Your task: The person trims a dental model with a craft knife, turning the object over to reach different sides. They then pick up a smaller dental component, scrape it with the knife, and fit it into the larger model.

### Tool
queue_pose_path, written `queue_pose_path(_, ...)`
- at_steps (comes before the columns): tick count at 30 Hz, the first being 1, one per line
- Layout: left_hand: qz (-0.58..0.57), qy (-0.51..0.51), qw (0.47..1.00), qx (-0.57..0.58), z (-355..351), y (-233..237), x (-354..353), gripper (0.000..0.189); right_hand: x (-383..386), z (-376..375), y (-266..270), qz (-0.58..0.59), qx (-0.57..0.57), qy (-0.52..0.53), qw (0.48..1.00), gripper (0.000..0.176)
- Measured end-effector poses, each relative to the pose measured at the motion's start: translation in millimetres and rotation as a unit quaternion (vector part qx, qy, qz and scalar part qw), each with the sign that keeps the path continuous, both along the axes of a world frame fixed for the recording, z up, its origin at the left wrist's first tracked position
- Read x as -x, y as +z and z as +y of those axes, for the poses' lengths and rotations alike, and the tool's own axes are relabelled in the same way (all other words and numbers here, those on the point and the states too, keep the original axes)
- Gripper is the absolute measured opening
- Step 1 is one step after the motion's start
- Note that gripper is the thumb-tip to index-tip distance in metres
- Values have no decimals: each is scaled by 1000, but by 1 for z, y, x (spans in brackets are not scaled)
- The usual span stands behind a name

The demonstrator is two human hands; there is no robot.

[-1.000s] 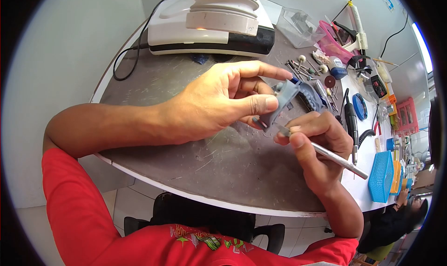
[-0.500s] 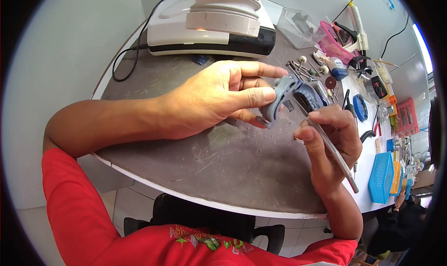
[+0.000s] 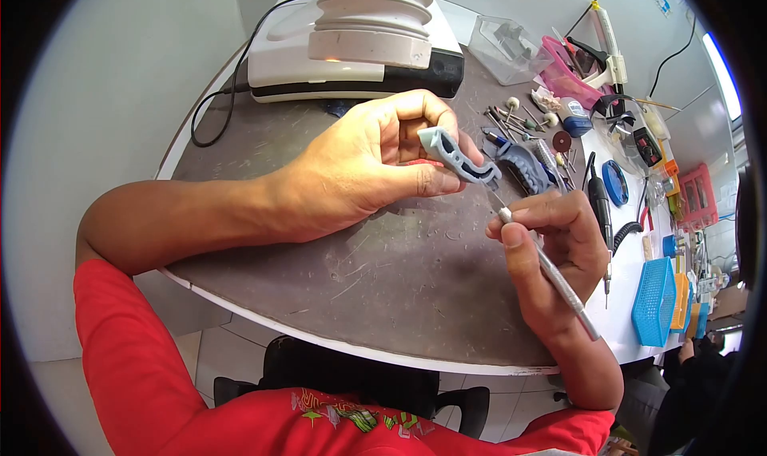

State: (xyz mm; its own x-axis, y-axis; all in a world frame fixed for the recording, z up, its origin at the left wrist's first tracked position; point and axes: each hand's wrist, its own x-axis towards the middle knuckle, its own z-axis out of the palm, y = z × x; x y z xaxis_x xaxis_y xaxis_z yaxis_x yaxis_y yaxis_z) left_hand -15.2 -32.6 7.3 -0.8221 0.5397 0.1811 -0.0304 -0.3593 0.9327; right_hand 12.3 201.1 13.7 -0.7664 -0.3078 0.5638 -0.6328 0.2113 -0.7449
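My left hand [image 3: 363, 156] grips a grey dental model [image 3: 461, 159] between thumb and fingers, above the table. The model is curved and hollowed on its visible side. My right hand [image 3: 559, 244] is closed like a pen grip around a craft knife [image 3: 559, 279] with a slim metal handle. Its thin blade points up and left, its tip right at the lower right end of the model. Behind the knife, a second grey dental model [image 3: 523, 168] with a row of teeth lies on the table beside small tools.
A white machine [image 3: 351, 73] stands at the back under a ribbed suction hose [image 3: 371, 25]. Rotary burs [image 3: 515, 120], a pink basket [image 3: 563, 77], a clear box [image 3: 507, 49] and a handpiece [image 3: 599, 212] sit to the right. Further right is a blue basket [image 3: 653, 303]; a person [image 3: 699, 392] is beyond.
My left hand has turned the dental model, so its hollow side now shows, and shifted it slightly left. My right hand has moved a little left with the knife, its tip now at the model.
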Motion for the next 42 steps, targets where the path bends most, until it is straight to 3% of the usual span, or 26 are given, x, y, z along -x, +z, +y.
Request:
queue_pose_path(7, 87, 31, 995, 24, 2, -2, -4, 29, 3, -2, -1, 194, -89, 25, 977, 22)
queue_pose_path(8, 91, 30, 995, 26, 3, -2, -5, 30, -2, 0, 5, 206, -154, 55, 965, 20)
queue_pose_path(12, 93, 29, 995, 33, 3, 0, -6, 30, -8, 2, 9, 230, -147, 96, 957, 24)
queue_pose_path(16, 89, 28, 994, 49, 1, 2, -5, 28, -1, 2, 3, 214, -24, 27, 976, 32)
queue_pose_path(20, 63, 8, 998, 29, 1, 4, -4, 27, 9, 5, 6, 211, -32, -10, 977, 30)
queue_pose_path(26, 27, 6, 1000, 4, 1, 2, -4, 41, 11, 7, 4, 171, -29, 11, 985, 25)
queue_pose_path(30, 32, 1, 999, 11, 0, 3, -4, 42, 11, 6, 11, 177, -88, 18, 980, 24)
queue_pose_path(42, 20, 1, 1000, 10, 2, 3, -5, 51, 10, 2, 14, 145, -129, 17, 981, 23)
